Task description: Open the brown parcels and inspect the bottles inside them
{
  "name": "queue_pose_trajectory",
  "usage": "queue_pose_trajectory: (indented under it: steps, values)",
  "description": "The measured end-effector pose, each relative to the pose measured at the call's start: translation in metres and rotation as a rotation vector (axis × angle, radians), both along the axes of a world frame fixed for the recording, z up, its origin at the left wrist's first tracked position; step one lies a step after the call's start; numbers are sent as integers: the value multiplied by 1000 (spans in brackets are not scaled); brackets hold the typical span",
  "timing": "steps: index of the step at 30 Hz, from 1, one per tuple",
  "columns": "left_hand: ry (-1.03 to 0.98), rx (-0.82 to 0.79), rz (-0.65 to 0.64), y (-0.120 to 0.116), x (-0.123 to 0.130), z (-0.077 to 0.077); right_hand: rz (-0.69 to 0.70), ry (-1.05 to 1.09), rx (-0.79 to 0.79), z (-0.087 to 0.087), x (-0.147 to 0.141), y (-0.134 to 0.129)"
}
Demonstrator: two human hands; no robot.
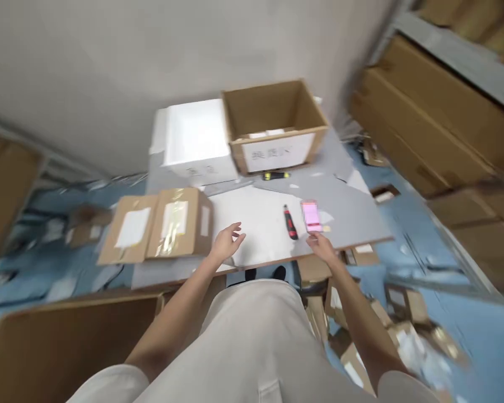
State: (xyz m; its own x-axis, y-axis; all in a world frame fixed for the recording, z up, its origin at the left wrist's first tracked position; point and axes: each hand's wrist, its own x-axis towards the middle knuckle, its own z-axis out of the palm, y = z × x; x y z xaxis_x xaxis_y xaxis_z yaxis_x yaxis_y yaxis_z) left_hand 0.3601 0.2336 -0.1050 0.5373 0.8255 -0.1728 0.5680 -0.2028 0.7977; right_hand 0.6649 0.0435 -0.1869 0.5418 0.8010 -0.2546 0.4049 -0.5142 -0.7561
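Note:
Over the front of the table, my left hand is held with its fingers apart and nothing in it. Just to its left stand two small taped cardboard boxes with white labels. My right hand has its fingers closed at the near end of a phone with a lit pink screen; whether the phone is lifted off the table is hard to tell. Between my hands, nearer the right one, lies a red and black utility knife. A yellow and black utility knife rests farther back.
At the back of the table stand a white bin and a large open cardboard box with a paper sign. A big open carton is at my lower left. Boxes litter the floor at right, beside shelving.

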Motion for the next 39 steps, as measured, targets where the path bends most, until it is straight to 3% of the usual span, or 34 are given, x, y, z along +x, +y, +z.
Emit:
queue_pose_trajectory:
  steps: [3, 6, 8, 10, 12, 15, 18, 24, 29, 33, 36, 39]
  values:
    - [-125, -4, 484, -7, -70, -5, 326, -139, -58, 25, -14, 104]
    - [-262, -133, 1003, -24, -124, -17, 576, -85, -31, 55, -66, 197]
    - [-377, -313, 1245, -30, -147, -23, 713, 7, 34, 73, -108, 248]
    - [-518, -527, 1324, -27, -160, -24, 804, 56, 54, 86, -148, 292]
    - [-639, -676, 1306, -16, -165, -24, 851, 108, 42, 93, -181, 329]
    - [-764, -726, 1245, 5, -164, -25, 853, 168, 33, 92, -217, 370]
    - [-865, -717, 1210, 18, -162, -31, 815, 218, -12, 85, -239, 389]
    - [-954, -758, 1133, 17, -167, -32, 716, 320, -45, 85, -251, 387]
    - [-720, -681, 956, 15, -171, -24, 644, 394, -29, 96, -224, 360]
    - [-510, -514, 822, 22, -166, -14, 521, 459, 88, 104, -170, 297]
    - [-490, -433, 693, 39, -151, -1, 382, 512, 194, 110, -134, 230]
    - [-476, -390, 535, 61, -129, 9, 244, 552, 237, 107, -115, 163]
